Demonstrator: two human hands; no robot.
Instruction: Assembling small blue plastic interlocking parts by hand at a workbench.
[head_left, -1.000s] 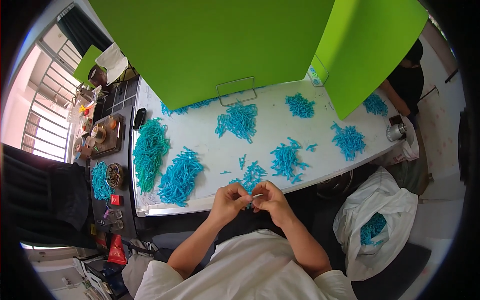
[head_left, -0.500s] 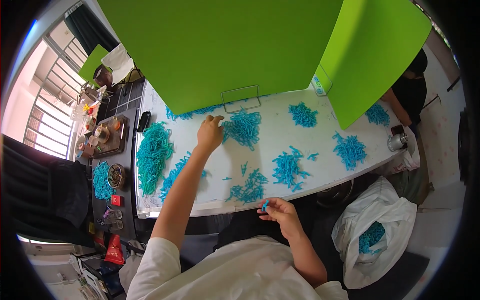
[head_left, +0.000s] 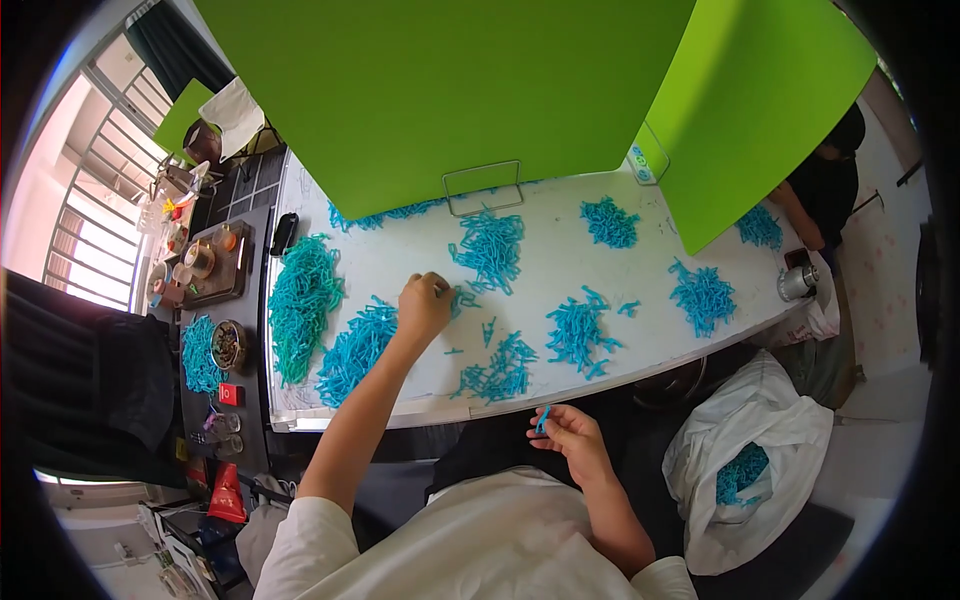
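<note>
My left hand [head_left: 426, 306] is low over the white table [head_left: 400, 385], its fingers curled together. A few small blue plastic pieces [head_left: 463, 299] lie right at its fingertips; whether any are pinched inside is hidden. Beyond it spreads a loose pile of blue pieces [head_left: 489, 250]. At the table's front edge my right hand [head_left: 572, 442] grips one small blue plastic piece [head_left: 543, 420] between thumb and fingers. Between the hands lies a thinner heap of pieces [head_left: 500, 368], with a couple of strays beside it.
More blue heaps stand left [head_left: 303, 310] and right [head_left: 703, 298]. Tall green panels [head_left: 450, 90] rise behind, one on a wire stand [head_left: 483, 188]. A white sack [head_left: 690, 440] of blue pieces sits at lower right. A metal can [head_left: 797, 280] and another person [head_left: 825, 190] are far right.
My left hand has drawn back toward me from the far pile, and a few blue pieces now lie beside its fingers. My right hand has shifted slightly right and down, still holding its piece.
</note>
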